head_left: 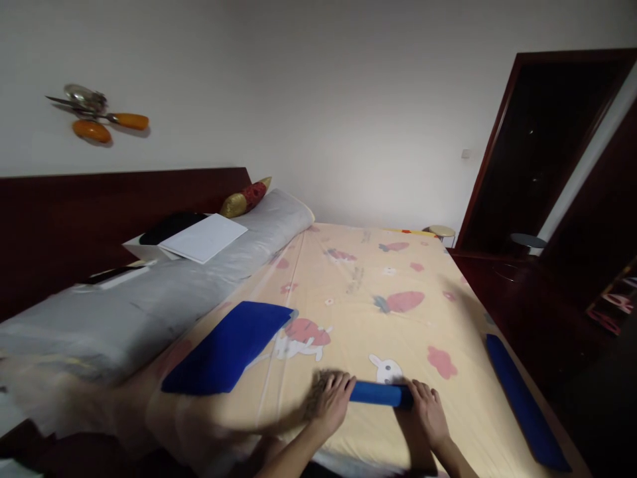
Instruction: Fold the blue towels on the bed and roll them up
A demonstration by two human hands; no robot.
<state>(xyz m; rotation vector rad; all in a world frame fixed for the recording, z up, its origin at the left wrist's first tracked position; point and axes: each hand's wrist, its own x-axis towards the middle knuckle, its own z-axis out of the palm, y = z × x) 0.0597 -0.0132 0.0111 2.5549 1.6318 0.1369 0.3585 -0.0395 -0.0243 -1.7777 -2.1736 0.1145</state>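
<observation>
A rolled blue cloth (381, 394) lies across the near edge of a bed covered by a yellow sheet (378, 285) printed with carrots and rabbits. My left hand (332, 398) rests palm down on the roll's left end, fingers curled over it. My right hand (428, 408) presses on its right end in the same way. A flat, folded blue cloth (229, 345) lies to the left of my hands. A long narrow blue cloth (525, 398) stretches along the bed's right edge.
A long grey bolster (164, 292) runs along the dark wooden headboard (99, 219), with a white sheet of paper (204, 237) and a red-gold cushion (245, 196) on top. A dark doorway (542, 146) and dark floor lie to the right.
</observation>
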